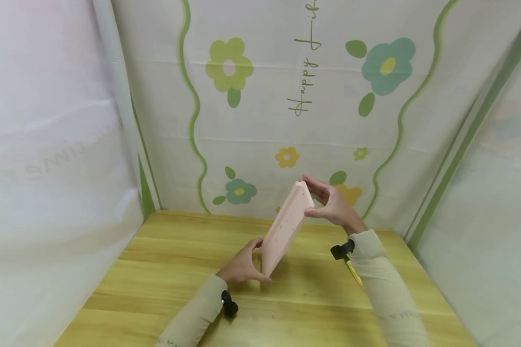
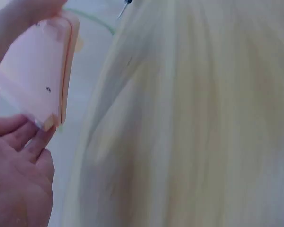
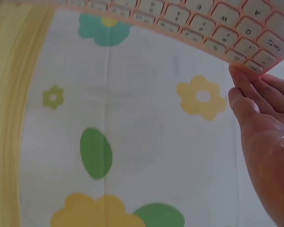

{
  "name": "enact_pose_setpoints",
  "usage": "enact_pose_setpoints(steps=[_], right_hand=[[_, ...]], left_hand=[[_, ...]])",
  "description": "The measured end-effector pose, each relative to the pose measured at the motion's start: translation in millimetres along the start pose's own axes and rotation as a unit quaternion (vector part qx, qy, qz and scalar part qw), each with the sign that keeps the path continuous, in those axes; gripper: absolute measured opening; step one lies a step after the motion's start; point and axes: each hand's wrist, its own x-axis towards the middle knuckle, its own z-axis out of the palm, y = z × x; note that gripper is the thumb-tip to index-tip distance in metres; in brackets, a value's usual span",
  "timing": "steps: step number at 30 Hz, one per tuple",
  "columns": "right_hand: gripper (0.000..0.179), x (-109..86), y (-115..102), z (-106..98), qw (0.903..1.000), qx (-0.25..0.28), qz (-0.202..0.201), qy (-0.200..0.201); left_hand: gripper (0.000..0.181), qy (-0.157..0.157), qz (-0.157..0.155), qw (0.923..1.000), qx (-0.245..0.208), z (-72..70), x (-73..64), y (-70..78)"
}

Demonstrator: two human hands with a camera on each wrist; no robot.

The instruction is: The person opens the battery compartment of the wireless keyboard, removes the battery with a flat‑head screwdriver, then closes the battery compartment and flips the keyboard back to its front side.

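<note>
A pink keyboard [image 1: 286, 229] is held tilted above the table, its plain back towards the head view and its right end higher. White keys [image 3: 203, 23] show on its other face in the right wrist view. My left hand [image 1: 243, 264] grips the lower end between thumb and fingers; the left wrist view has that hand [image 2: 23, 184] around the keyboard's corner [image 2: 35, 75]. At the upper end, my right hand [image 1: 332, 202] holds the edge with thumb and fingers apart. Part of the fingers is hidden behind the keyboard.
Below lies a wood-grain table [image 1: 156, 274]. A narrow yellow thing [image 1: 353, 273] rests on it beside the right sleeve, partly covered. White flower-printed cloth [image 1: 252, 120] hangs behind, with more cloth walls at both sides.
</note>
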Motion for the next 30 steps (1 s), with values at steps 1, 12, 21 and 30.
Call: enact_pose_setpoints(steps=[1,12,21,30], right_hand=[[0.098,-3.7,2,-3,1.0,-0.005,0.003,-0.002],[0.116,-51.6,30,-10,0.9811,-0.167,0.062,-0.076],[0.131,-79.7,72,13,0.937,-0.321,0.08,-0.112],[0.126,-95.9,111,31,0.9392,-0.278,0.139,-0.146]], left_hand=[[0.12,0.0,0.002,1.0,0.001,-6.1,-2.8,-2.5],[0.124,0.015,-0.015,0.9986,0.049,-76.9,-33.8,-11.2],[0.128,0.007,-0.017,0.9962,0.086,-96.5,-37.9,-13.8],[0.131,-0.006,-0.03,0.9957,0.087,-87.5,-36.2,-18.5]])
